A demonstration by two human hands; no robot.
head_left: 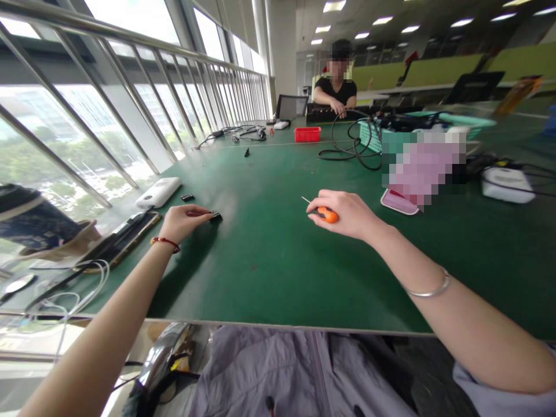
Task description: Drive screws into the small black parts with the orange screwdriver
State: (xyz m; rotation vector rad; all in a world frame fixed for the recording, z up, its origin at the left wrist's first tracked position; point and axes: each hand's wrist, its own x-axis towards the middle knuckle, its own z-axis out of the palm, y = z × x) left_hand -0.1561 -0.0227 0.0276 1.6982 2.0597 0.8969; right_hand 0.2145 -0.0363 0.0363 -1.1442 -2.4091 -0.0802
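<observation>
My left hand (182,221) reaches across the green table (278,260) and pinches a small black part (215,217) that rests on the surface. My right hand (347,213) is closed round the orange handle of a small screwdriver (326,215), whose thin metal tip points left and slightly up. The two hands are about a forearm's length apart. A red cord sits on my left wrist and a silver bangle on my right forearm.
A white box (158,191), another black part (187,197) and a dark phone (124,240) lie at the left edge. Farther off are a red tray (307,134), black cables (351,147), a teal basket (369,136) and a seated person (336,87).
</observation>
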